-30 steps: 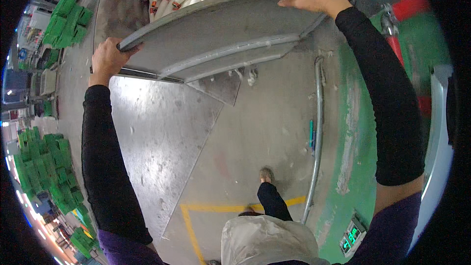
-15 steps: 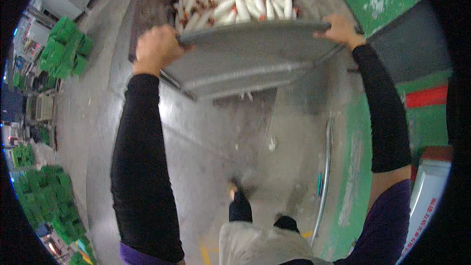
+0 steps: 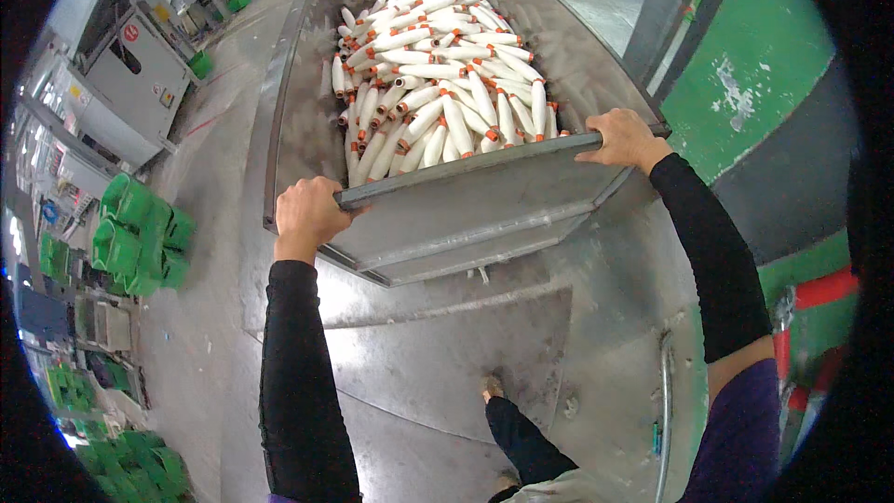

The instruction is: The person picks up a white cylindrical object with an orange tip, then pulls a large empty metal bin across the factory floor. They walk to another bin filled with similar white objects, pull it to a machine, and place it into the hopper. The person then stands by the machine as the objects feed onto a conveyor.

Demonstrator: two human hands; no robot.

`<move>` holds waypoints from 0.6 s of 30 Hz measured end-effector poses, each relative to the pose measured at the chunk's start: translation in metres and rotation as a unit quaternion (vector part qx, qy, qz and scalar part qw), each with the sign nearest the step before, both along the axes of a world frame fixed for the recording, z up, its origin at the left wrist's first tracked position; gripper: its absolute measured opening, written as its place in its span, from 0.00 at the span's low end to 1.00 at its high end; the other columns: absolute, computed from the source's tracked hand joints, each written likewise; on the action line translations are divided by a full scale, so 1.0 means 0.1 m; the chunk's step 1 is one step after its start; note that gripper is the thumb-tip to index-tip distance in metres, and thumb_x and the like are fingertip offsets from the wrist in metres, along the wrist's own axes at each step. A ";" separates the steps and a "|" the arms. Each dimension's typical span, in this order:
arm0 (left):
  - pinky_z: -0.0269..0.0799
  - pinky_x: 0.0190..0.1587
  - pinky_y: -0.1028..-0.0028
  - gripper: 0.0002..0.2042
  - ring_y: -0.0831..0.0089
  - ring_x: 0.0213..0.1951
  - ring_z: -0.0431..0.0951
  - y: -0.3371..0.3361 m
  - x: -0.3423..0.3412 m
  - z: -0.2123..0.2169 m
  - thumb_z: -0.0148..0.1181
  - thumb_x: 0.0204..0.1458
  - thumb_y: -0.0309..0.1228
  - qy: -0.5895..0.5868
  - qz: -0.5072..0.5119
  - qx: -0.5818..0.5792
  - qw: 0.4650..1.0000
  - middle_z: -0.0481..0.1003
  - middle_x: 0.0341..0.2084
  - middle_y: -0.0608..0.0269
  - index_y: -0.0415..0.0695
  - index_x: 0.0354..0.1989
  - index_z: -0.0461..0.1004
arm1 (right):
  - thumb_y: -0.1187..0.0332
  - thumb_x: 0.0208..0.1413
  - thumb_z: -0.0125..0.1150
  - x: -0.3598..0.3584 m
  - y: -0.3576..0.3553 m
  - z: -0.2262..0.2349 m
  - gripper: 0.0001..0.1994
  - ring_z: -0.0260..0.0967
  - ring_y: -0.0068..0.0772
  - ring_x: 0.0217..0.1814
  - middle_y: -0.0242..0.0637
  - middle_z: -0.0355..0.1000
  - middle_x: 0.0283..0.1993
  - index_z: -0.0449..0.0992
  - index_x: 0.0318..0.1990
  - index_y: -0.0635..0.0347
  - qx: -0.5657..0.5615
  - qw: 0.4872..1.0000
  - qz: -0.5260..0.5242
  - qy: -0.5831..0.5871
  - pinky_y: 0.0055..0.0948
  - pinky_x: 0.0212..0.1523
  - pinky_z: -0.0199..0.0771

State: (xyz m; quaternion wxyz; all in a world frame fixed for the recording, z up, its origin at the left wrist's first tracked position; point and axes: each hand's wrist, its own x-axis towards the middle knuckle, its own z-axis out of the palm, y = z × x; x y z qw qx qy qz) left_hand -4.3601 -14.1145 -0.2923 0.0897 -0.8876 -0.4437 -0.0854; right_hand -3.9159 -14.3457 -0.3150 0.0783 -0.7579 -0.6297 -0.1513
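Both my hands grip the near rim of a large grey metal cart [image 3: 456, 224]. My left hand [image 3: 312, 211] is wrapped over the rim's left end, its fingers curled around the edge. Toward the right end, my right hand [image 3: 622, 138] is closed over the same rim. Inside the cart lies a heap of white yarn bobbins [image 3: 438, 74] with orange-red ends, piled at many angles. My arms are stretched forward in black sleeves.
Green crates [image 3: 140, 233] are stacked at the left, with pale machines [image 3: 135, 84] behind them. A green and grey wall [image 3: 745, 121] stands close on the right. A metal rail [image 3: 665, 410] runs along the floor at the lower right. My foot [image 3: 492, 387] is on the grey floor.
The cart and my hands sit lower in the picture, and more of the cart's inside shows. My grip is the same. My legs have shifted in a step.
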 end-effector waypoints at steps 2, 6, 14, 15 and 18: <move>0.80 0.41 0.54 0.30 0.50 0.36 0.85 0.02 0.12 -0.14 0.71 0.41 0.68 0.001 0.018 -0.021 1.000 0.84 0.30 0.52 0.51 0.34 0.87 | 0.38 0.43 0.75 0.09 0.00 -0.08 0.28 0.79 0.56 0.37 0.47 0.78 0.28 0.81 0.34 0.57 -0.010 1.000 -0.001 -0.002 0.51 0.41 0.77; 0.81 0.43 0.57 0.27 0.52 0.38 0.86 0.12 0.26 -0.20 0.72 0.42 0.66 0.063 0.035 -0.088 0.994 0.85 0.33 0.53 0.55 0.36 0.88 | 0.41 0.42 0.76 0.14 0.07 -0.04 0.26 0.80 0.53 0.40 0.45 0.81 0.32 0.86 0.39 0.54 -0.082 0.995 -0.040 0.035 0.49 0.45 0.79; 0.80 0.44 0.54 0.27 0.51 0.39 0.85 1.30 0.45 0.64 0.70 0.45 0.65 0.086 -0.028 -0.119 0.989 0.84 0.32 0.53 0.53 0.37 0.88 | 0.42 0.40 0.78 0.35 1.09 0.69 0.24 0.80 0.52 0.37 0.44 0.79 0.27 0.85 0.29 0.56 -0.078 0.993 -0.066 0.054 0.48 0.41 0.78; 0.80 0.45 0.54 0.27 0.51 0.40 0.85 1.41 0.46 0.71 0.70 0.46 0.65 0.073 -0.032 -0.097 0.992 0.84 0.32 0.53 0.53 0.36 0.88 | 0.42 0.39 0.78 0.37 1.20 0.76 0.25 0.80 0.53 0.36 0.44 0.79 0.27 0.84 0.28 0.56 -0.046 0.996 -0.048 0.053 0.48 0.40 0.78; 0.80 0.45 0.54 0.26 0.51 0.40 0.85 1.70 0.50 0.89 0.70 0.46 0.64 0.066 -0.045 -0.097 0.992 0.84 0.32 0.53 0.52 0.35 0.88 | 0.41 0.39 0.78 0.42 1.47 0.92 0.25 0.79 0.54 0.35 0.45 0.78 0.25 0.83 0.26 0.57 -0.056 0.996 -0.056 0.050 0.49 0.38 0.78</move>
